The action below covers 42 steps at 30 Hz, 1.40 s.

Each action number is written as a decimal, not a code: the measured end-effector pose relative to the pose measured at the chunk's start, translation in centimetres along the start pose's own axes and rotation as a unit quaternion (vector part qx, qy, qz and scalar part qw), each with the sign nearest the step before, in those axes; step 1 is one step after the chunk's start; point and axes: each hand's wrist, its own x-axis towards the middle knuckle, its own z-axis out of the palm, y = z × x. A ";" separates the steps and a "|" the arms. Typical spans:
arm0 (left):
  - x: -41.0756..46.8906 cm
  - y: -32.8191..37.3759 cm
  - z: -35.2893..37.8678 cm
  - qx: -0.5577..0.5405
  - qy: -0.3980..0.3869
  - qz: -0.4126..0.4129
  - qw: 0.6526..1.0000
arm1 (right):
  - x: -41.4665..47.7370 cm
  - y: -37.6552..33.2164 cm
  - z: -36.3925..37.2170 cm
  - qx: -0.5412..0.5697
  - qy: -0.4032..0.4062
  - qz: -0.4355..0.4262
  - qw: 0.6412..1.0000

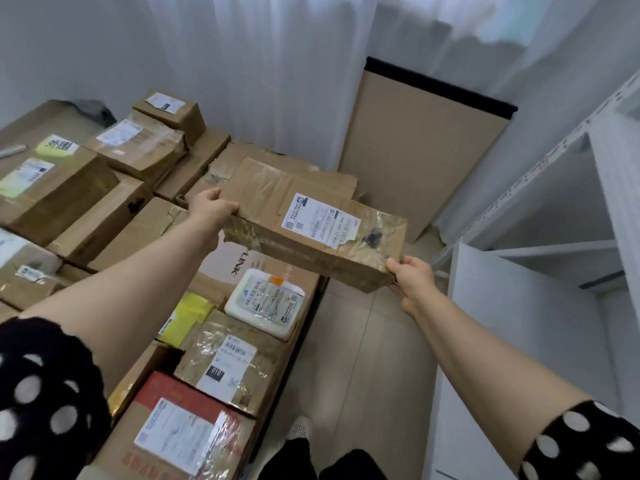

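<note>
A flat brown cardboard parcel wrapped in clear tape, with a white shipping label on top, hangs in the air above a spread of other parcels. My left hand grips its near left corner, thumb on top. Its near right corner is held by my right hand, fingers curled under the edge. Both arms are stretched forward.
Several taped cardboard boxes and a white padded mailer lie packed together at the left and below. A white shelving unit stands at the right. A tall cardboard panel leans against the curtain behind. Tiled floor runs between.
</note>
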 end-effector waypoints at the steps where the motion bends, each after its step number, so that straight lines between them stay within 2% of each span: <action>1: 1.2 0.1 0.6 0.011 0.007 -0.004 1.000 | 1.4 0.0 0.5 -0.001 -0.010 0.010 1.000; 9: 8.2 -2.3 3.2 0.147 0.083 -0.053 0.984 | 10.6 1.5 4.5 -0.042 -0.071 0.067 0.994; 15: 12.0 -5.8 3.3 0.193 0.120 -0.104 0.968 | 14.1 3.7 7.0 -0.072 -0.102 0.147 0.981; 22: 16.5 -9.3 2.9 0.209 0.114 -0.159 0.958 | 15.7 5.7 9.3 -0.086 -0.088 0.177 0.976; 30: 18.9 -11.1 2.4 0.238 0.088 -0.201 0.946 | 14.2 7.4 10.9 -0.097 -0.063 0.261 0.958; 42: 20.5 -11.3 1.8 0.290 0.072 -0.149 0.943 | 13.9 9.0 13.4 -0.097 -0.044 0.269 0.957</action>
